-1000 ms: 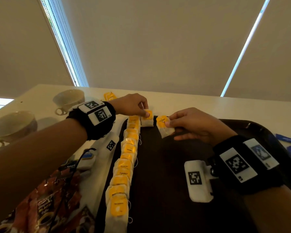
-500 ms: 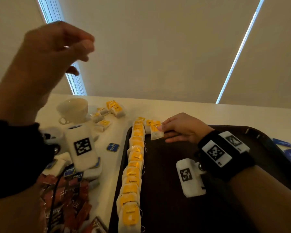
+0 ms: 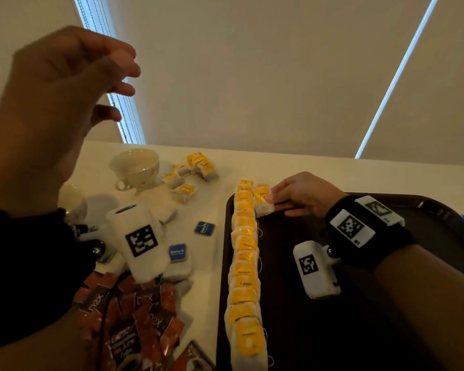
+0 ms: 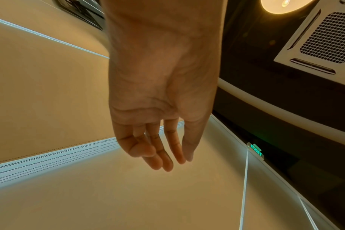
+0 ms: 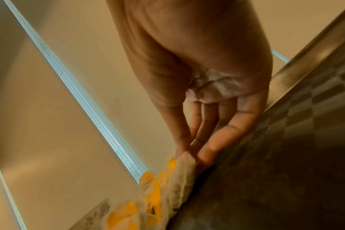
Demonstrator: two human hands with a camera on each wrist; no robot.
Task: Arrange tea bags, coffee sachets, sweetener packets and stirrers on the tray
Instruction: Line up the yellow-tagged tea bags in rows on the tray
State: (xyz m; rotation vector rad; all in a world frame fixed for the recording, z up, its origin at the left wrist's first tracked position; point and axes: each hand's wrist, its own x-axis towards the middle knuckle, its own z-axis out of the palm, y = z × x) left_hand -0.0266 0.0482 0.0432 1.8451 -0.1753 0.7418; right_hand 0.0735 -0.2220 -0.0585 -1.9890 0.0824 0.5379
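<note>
Room: pale roller blinds (image 3: 252,76) hang behind a cream surface (image 3: 292,167), with thin strips of daylight between them.
Tray: dark tray (image 3: 332,330) lies on the surface at the right side of the head view.
Tea bag row: yellow-tagged tea bags (image 3: 245,263) run in one overlapping column along the tray's left edge, from its far corner toward the near edge.
Right hand: right hand (image 3: 303,195) is low over the tray's far left corner; its grip is clamped on one tea bag (image 3: 263,200), thumb and fingertips pinching its edge, just beside the top of the row. The right wrist view shows the pinch on the bag's paper corner (image 5: 184,157).
Left hand: left hand (image 3: 54,103) is raised well above the surface; its grip is apart, fingers loosely bent and holding nothing, as the left wrist view (image 4: 159,93) confirms.
Loose tea bags: a small heap (image 3: 190,172) lies on the surface beside a cream cup (image 3: 135,167).
Sweetener packets: blue-labelled packets (image 3: 177,253) lie left of the tray.
Coffee sachets: red-brown sachets (image 3: 134,317) are piled at the near left.
</note>
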